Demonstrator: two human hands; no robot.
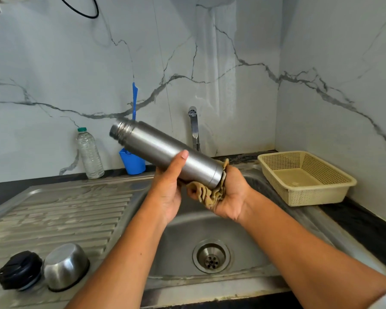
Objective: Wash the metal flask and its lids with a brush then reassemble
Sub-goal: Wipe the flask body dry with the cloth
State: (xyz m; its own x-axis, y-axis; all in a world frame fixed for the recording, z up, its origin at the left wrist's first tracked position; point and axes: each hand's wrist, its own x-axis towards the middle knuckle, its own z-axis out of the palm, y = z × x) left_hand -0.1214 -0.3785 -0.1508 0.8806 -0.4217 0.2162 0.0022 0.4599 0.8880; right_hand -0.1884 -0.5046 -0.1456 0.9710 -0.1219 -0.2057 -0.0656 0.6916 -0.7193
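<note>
From the head camera I see one metal flask (165,152), a brushed steel cylinder with its threaded neck bare and no lid on it. It is held in the air over the sink (250,233) and tilted, with the neck up and to the left of the grip and the base down and to the right.

The left hand (167,190) grasps the flask round the lower half of its body, thumb laid across the front. The right hand (230,195) clutches one bunched tan cloth (210,195) and cups it against the flask's base.

Two lids lie well down and left of the grip on the ribbed draining board (65,208). One is a black stopper (20,270) and the other a steel cup (65,266), rounded bottom upward, just beside it.

Straight below the grip I count one drain (211,256). Behind the grip stands one tap (194,128), and to its right one cream basket (321,192). To the left of the grip are one clear bottle (90,153) and one blue holder (133,162). One blue handle (134,101) rises above the holder.
</note>
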